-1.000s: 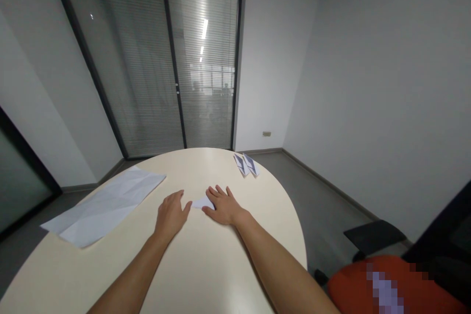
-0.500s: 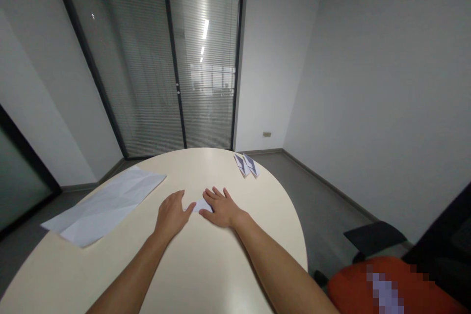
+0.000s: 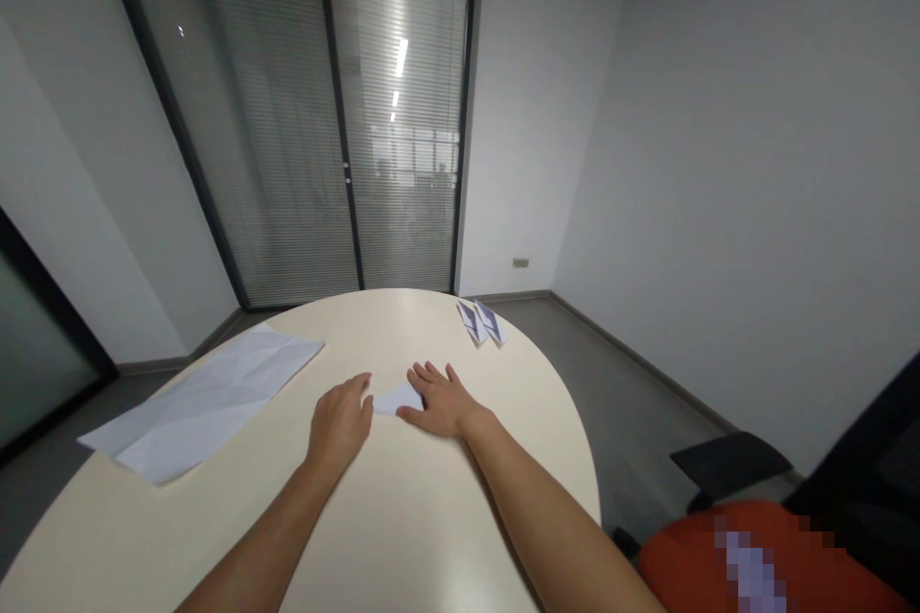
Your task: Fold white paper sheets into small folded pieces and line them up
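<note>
A small folded piece of white paper [image 3: 395,399] lies on the round cream table [image 3: 402,536] between my two hands. My right hand [image 3: 440,399] rests flat on its right part with the fingers spread, so that end is covered. At the paper's left tip is my left hand [image 3: 341,417], thumb and fingers curved but apart, with nothing visible between them. Whether the left thumb touches the paper I cannot tell.
A large creased sheet of white paper [image 3: 208,407] lies on the table's left side. Two folded paper pieces with dark patches [image 3: 480,322] sit side by side near the far right edge. An orange-seated chair [image 3: 682,546] stands to the right of the table.
My right hand has slid slightly right over the paper, and more of the paper shows. The left thumb has drawn back toward its fingers.
</note>
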Demonstrator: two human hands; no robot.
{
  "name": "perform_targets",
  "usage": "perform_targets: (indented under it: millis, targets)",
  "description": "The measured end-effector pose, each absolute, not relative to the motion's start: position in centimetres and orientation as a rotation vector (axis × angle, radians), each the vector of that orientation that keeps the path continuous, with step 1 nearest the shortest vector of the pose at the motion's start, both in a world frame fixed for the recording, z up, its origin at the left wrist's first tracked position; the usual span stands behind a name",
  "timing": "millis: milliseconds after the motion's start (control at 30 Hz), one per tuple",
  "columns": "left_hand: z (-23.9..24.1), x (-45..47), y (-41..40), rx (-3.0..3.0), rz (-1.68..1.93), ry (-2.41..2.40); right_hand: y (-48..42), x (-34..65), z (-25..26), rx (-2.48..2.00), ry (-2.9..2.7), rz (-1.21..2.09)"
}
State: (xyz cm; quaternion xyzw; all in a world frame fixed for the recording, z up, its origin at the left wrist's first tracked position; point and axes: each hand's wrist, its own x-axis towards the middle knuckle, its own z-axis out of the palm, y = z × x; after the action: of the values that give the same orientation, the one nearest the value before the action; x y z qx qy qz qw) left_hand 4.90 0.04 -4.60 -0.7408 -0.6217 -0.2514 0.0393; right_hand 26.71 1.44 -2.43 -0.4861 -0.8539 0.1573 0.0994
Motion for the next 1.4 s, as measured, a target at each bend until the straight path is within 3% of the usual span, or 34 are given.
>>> perform_targets:
  millis: [800,1400]
  targets:
    - [-4.9,5.0,0.2,-2.477,-0.864,-1.711,1.3,26.9,-2.2,-1.297,-2.542,0.451]
    - [-5.1,5.1,0.6,-2.445,-1.043,-1.867,1.1,26.4,-1.7,-1.236,-2.528,0.388]
